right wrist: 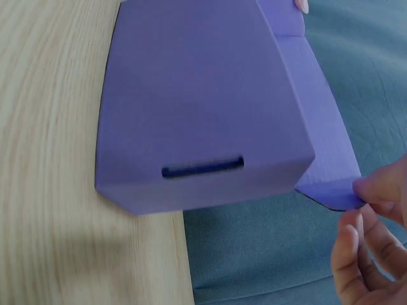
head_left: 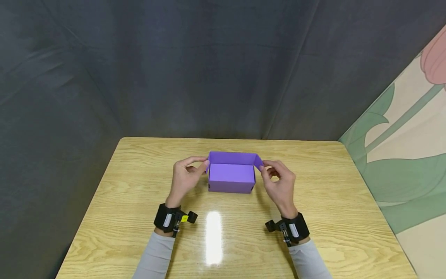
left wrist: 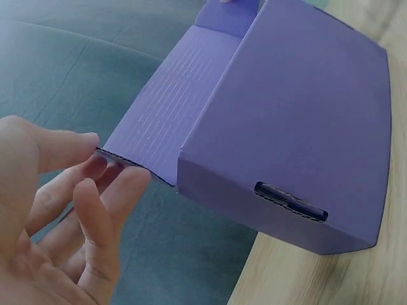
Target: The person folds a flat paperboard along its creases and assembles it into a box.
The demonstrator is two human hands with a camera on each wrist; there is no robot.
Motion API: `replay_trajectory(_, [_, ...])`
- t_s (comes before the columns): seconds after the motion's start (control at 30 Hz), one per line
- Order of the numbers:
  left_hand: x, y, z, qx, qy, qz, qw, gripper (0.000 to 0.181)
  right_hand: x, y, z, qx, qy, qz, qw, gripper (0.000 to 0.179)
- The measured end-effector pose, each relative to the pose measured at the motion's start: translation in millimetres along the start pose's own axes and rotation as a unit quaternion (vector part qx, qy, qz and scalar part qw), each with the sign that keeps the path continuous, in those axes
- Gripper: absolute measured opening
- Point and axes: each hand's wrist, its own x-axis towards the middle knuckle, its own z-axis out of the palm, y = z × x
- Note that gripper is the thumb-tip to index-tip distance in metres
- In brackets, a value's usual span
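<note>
A purple cardboard box (head_left: 231,173) sits on the wooden table, its top panel covering it and a back flap (head_left: 232,157) standing up behind. My left hand (head_left: 184,176) pinches the small side tab at the flap's left end between thumb and fingers. At the other end, my right hand (head_left: 280,184) pinches the right side tab (head_left: 258,161), which angles outward. The left wrist view shows a slot (left wrist: 291,201) along an edge of the box (left wrist: 292,121). Another slot (right wrist: 202,167) appears in the right wrist view, near the box's lower edge.
The light wooden table (head_left: 139,240) extends around the box, with a bright reflection in front of it. A dark curtain (head_left: 195,77) hangs behind the table and along its left. At the right is a cloth with a flower print (head_left: 411,166).
</note>
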Motion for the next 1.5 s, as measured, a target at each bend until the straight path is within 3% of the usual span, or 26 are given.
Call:
replay_trajectory(0.13, [-1.4,0.7,1.0,0.009,-0.018,-0.005,0.9998,0.027,3.5,-23,1,0.018,-0.009,0.005,0.9998,0.02])
replay_trajectory(0.6, [-6.1,-0.6,0.1,0.048,-0.059,0.007,0.997,0.037,0.6,-26,1,0.057,-0.044,0.056,0.9959,0.021])
replay_trajectory(0.93, [-4.2,-2.2,-0.2,0.072,-0.075,0.029,0.9942,0.045,-6.2,7,5,0.052,-0.083,0.055,0.9937,0.039])
replay_trajectory(1.5, [-1.4,0.5,-1.4,0.064,-0.089,0.034,0.9934,0.037,-6.0,9,4,0.057,-0.107,0.03,0.9921,0.046])
